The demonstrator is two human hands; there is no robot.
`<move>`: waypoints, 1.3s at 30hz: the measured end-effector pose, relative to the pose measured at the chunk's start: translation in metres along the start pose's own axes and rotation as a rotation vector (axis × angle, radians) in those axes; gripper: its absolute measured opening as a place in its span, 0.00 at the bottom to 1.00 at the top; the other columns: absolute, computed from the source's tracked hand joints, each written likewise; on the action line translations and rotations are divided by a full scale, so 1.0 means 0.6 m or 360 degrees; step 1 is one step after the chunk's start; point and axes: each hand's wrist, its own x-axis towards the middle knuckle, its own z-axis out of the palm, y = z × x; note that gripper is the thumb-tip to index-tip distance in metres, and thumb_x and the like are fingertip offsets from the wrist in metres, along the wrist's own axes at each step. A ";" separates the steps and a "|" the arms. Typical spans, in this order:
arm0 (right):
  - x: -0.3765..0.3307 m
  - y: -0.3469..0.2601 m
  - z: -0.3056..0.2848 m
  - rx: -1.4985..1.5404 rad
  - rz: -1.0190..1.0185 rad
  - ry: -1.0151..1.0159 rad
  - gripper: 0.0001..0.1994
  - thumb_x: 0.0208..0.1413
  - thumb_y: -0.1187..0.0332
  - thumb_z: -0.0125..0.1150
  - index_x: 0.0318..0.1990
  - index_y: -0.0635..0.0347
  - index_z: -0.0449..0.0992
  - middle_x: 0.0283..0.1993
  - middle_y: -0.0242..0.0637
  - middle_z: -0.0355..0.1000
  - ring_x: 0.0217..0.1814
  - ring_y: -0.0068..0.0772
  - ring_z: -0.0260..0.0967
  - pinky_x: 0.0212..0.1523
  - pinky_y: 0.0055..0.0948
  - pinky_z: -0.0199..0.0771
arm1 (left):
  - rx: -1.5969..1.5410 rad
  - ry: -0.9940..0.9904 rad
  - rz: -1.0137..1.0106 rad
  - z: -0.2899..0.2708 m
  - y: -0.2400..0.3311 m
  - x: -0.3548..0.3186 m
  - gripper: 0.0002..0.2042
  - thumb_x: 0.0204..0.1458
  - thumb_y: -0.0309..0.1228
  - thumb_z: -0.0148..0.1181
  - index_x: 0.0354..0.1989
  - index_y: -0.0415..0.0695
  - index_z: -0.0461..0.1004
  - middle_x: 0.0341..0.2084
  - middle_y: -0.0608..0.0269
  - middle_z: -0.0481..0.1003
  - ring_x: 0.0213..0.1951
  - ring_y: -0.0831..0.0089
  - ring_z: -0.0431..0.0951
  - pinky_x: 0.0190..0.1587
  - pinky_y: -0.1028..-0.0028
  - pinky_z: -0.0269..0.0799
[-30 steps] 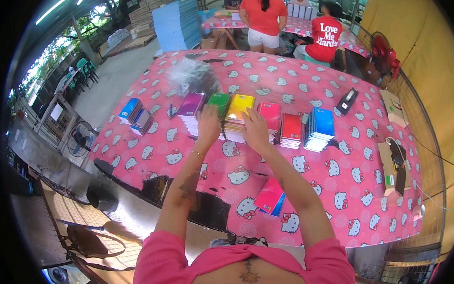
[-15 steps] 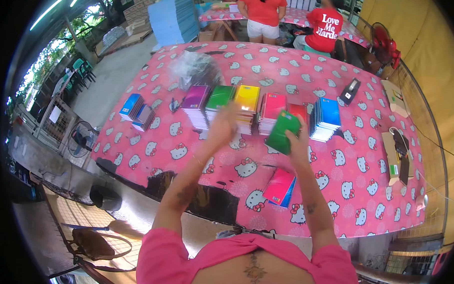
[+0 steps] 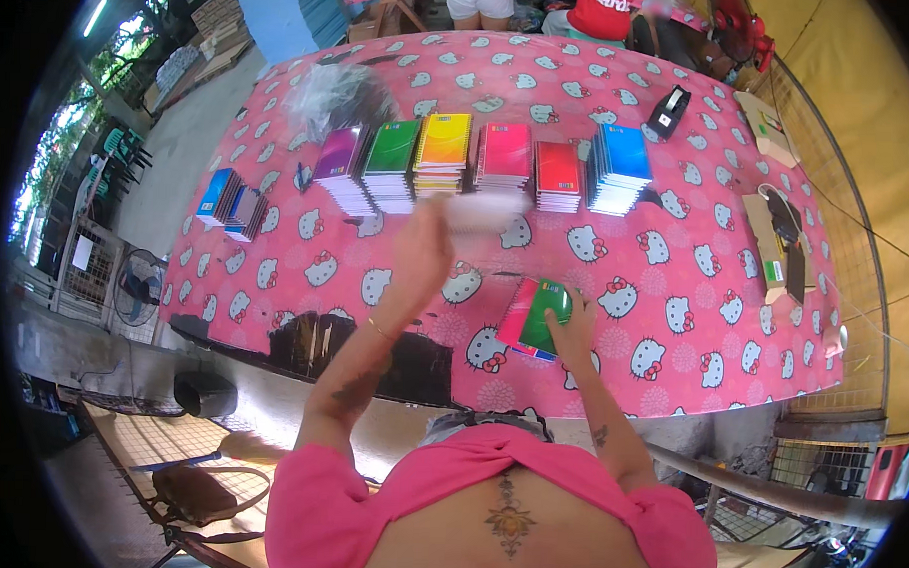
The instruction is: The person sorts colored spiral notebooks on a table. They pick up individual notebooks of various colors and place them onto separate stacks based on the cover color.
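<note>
My right hand (image 3: 573,333) grips a green notebook (image 3: 545,315) at its right edge, over a pink notebook (image 3: 515,311) with a blue one peeking out below. Farther left, my left hand (image 3: 432,241) is closed on a pale flat notebook (image 3: 485,214), smeared by motion, its cover colour hidden. Beyond it runs a row of spiral notebook stacks: purple (image 3: 341,154), green (image 3: 393,148), yellow (image 3: 444,139), pink (image 3: 504,150), red (image 3: 557,167) and blue (image 3: 621,152).
The table (image 3: 423,333) has a pink patterned cover, torn at the near edge. Small notebook stacks (image 3: 217,196) sit far left. Behind the row lie crumpled clear plastic (image 3: 336,100) and a black tape dispenser (image 3: 669,111). Cardboard boxes (image 3: 766,245) line the right edge. Co-workers (image 3: 481,3) are beyond the table.
My right hand has brought the green notebook nearer, onto the pink and blue ones. My left hand has come away from the stacks with a notebook. The view has tilted downward.
</note>
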 end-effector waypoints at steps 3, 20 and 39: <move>-0.004 0.000 0.004 0.0024 -0.0008 0.0048 0.30 0.49 0.66 0.68 0.61 0.57 0.68 0.54 0.53 0.61 0.57 0.56 0.60 0.58 0.48 0.60 | -0.0403 -0.0062 -0.0355 0.013 0.069 -0.019 0.08 0.60 0.21 0.48 0.47 0.39 0.68 0.32 0.54 0.74 0.34 0.62 0.77 0.33 0.66 0.71; 0.253 -0.085 0.010 0.0511 -0.0257 0.0217 0.23 0.58 0.62 0.59 0.59 0.64 0.69 0.57 0.53 0.70 0.60 0.43 0.67 0.58 0.38 0.67 | -0.0176 -0.0509 0.0239 0.112 -0.029 -0.096 0.19 0.48 0.23 0.60 0.52 0.42 0.71 0.50 0.49 0.73 0.51 0.49 0.73 0.55 0.54 0.66; -0.056 0.001 -0.052 -0.0007 -0.0191 -0.0130 0.19 0.55 0.72 0.60 0.55 0.61 0.75 0.37 0.42 0.64 0.44 0.40 0.66 0.47 0.35 0.68 | -0.0048 -0.1669 -0.0061 0.093 0.141 -0.032 0.20 0.61 0.47 0.50 0.41 0.41 0.77 0.31 0.45 0.79 0.34 0.44 0.79 0.34 0.49 0.73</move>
